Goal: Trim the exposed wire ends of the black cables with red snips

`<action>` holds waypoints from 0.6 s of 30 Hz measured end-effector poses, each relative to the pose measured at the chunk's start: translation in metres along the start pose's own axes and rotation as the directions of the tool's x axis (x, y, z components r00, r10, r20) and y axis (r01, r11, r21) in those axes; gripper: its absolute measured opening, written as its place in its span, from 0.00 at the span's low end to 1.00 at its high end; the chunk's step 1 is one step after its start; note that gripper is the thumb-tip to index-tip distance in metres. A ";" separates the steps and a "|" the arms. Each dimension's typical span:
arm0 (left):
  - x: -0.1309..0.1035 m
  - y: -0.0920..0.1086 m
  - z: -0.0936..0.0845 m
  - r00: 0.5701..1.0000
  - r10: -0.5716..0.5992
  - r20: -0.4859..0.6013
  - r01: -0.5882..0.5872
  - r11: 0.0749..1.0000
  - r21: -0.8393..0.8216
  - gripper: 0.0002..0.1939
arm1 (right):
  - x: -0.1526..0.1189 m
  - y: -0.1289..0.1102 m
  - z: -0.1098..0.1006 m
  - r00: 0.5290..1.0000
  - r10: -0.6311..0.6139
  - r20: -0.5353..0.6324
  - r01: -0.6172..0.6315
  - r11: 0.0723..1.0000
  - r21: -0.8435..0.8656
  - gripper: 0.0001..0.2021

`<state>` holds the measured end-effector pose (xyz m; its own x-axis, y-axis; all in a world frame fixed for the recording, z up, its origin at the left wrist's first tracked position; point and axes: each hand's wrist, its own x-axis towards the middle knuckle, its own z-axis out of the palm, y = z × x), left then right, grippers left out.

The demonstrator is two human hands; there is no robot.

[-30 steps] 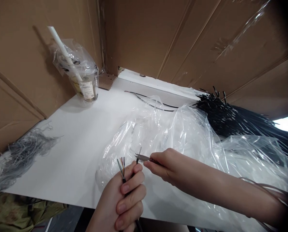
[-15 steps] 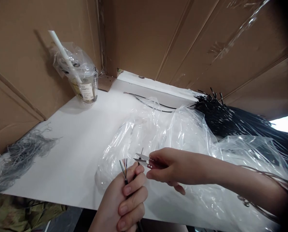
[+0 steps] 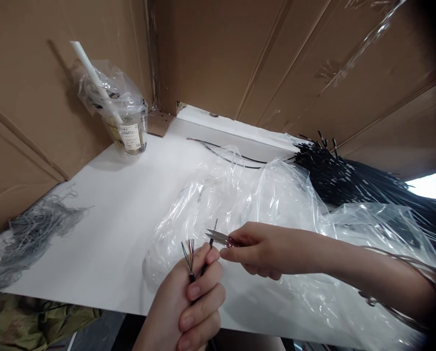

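Wrapped round black cables, my left hand [image 3: 199,297] is closed near the front edge of the table. One black cable [image 3: 192,277] ends in a fan of thin coloured wires [image 3: 189,253]. Beside it, a second cable end [image 3: 212,240] sticks up past my fingertips, with a thin grey strand at its tip. My right hand [image 3: 256,248] is closed on small thread snips [image 3: 221,237] with red handles. Their blades lie across the second cable end, nearly together. The lower part of the cables is hidden in my left palm.
Clear plastic bags [image 3: 236,195] lie behind and under my hands. A bundle of black cables [image 3: 352,175] is at the right. Tangled grey strands [image 3: 35,234] lie at the left, a bagged cup with a straw [image 3: 130,131] behind. Cardboard walls [image 3: 221,53] enclose the table [image 3: 111,209].
The snips' blades have come closer together on the second cable end. My right hand has tightened and risen slightly; my left hand has barely moved.
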<state>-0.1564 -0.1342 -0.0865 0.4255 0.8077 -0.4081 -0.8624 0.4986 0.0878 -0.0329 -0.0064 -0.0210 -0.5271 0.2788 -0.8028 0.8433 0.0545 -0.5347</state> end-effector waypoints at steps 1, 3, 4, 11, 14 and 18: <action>0.000 0.000 0.002 1.000 0.008 -0.011 -0.008 1.000 -0.015 0.36 | 0.000 0.001 0.001 1.000 -0.006 -0.014 0.005 1.000 -0.017 0.20; 0.000 0.001 0.006 0.998 0.031 -0.060 -0.034 0.998 -0.054 0.36 | 0.000 0.002 0.003 0.999 -0.011 -0.048 0.008 0.998 -0.057 0.18; 0.000 0.001 0.008 0.995 0.043 -0.087 -0.049 0.997 -0.066 0.35 | -0.001 0.002 0.004 0.997 -0.017 -0.071 0.011 0.996 -0.085 0.17; -0.002 0.001 0.007 0.991 0.036 -0.131 -0.032 0.999 0.034 0.34 | -0.001 -0.003 0.006 0.988 -0.085 -0.130 0.047 0.961 -0.272 0.13; -0.001 0.000 0.003 0.990 0.028 -0.139 -0.022 0.999 0.043 0.34 | 0.001 -0.005 0.005 0.993 -0.053 -0.104 0.026 0.968 -0.250 0.13; -0.002 0.002 0.002 0.988 0.004 -0.157 0.004 0.999 0.054 0.35 | 0.003 -0.008 0.003 0.998 -0.009 -0.069 -0.003 0.983 -0.183 0.12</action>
<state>-0.1587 -0.1345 -0.0834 0.3736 0.7506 -0.5449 -0.8443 0.5185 0.1353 -0.0413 -0.0085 -0.0198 -0.5265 0.3437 -0.7776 0.8500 0.2284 -0.4746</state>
